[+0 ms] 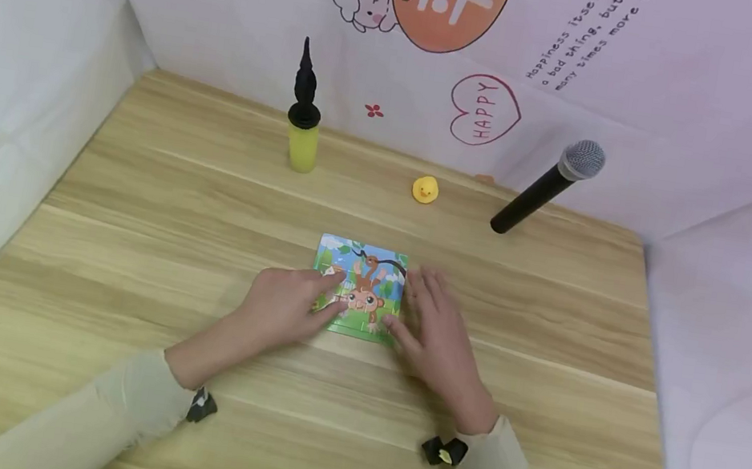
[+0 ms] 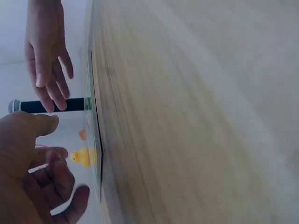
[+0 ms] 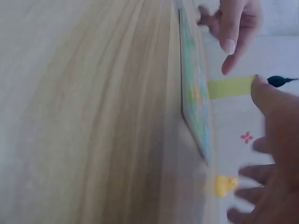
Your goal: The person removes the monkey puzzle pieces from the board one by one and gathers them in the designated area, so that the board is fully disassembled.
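A jigsaw puzzle point(image 1: 365, 286) with a monkey hanging from a branch lies flat on the wooden table, its pieces fitted in a green-edged board. Over its left side is my left hand point(image 1: 285, 304), thumb and index finger apart, the other fingers loosely curled. Nothing sits between those fingers in the left wrist view. My right hand point(image 1: 437, 337) hovers by the puzzle's right edge with fingers spread and holds nothing. From the right wrist view, the puzzle board point(image 3: 195, 93) shows edge-on below both hands. The left hand hides part of the picture's left side.
Behind the puzzle stand a yellow hand pump point(image 1: 303, 144) with a black top, a small yellow rubber duck point(image 1: 425, 189) and a black microphone point(image 1: 535, 197) with a silver head. White cloth walls point(image 1: 247, 21) with printed drawings enclose the table point(image 1: 539, 316).
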Available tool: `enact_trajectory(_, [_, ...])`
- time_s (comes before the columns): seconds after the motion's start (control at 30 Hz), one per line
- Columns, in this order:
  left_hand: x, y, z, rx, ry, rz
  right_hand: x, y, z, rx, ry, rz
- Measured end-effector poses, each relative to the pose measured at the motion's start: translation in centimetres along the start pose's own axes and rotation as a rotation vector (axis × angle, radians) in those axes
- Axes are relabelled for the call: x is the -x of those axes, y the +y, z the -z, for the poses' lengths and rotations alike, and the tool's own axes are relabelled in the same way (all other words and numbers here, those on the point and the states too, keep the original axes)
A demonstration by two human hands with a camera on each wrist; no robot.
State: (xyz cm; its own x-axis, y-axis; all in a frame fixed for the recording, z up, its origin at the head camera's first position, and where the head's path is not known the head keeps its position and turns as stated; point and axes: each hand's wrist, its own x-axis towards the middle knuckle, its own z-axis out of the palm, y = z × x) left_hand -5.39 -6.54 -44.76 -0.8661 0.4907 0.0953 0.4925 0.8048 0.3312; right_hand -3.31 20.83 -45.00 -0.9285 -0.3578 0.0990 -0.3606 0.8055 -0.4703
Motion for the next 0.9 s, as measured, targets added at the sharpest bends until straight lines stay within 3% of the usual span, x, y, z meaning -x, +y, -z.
enact_trajectory(0.13, [-0.9, -0.9, -0.4, 0.205, -0.008, 0.066, -2.2, 1.3, -0.4, -0.284, 0.049, 0.007])
enact_trajectory(0.23, [-1.8, -1.5, -0.8, 0.317, -0.011, 0.095, -4.0, 2.2, -0.8, -0.372, 0.031, 0.020])
enact_trajectory(0.33, [-2.6, -2.0, -1.1, 0.360, -0.034, 0.087, -5.8, 2.7, -1.1, -0.385, 0.005, 0.068])
enact_trajectory(0.6, [-3.6, -2.8, -1.2, 0.323, -0.099, 0.096, -10.6, 1.6, -1.5, -0.291, -0.073, 0.196])
enact_trajectory(0.7, [-3.5, -2.6, -1.2, 0.250, -0.150, 0.095, -11.8, 1.2, -1.9, -0.272, -0.119, 0.217])
enact_trajectory(0.9, [-3.7, -2.0, -1.0, 0.120, -0.265, 0.033, -13.7, 0.2, -2.7, -0.252, -0.225, 0.255])
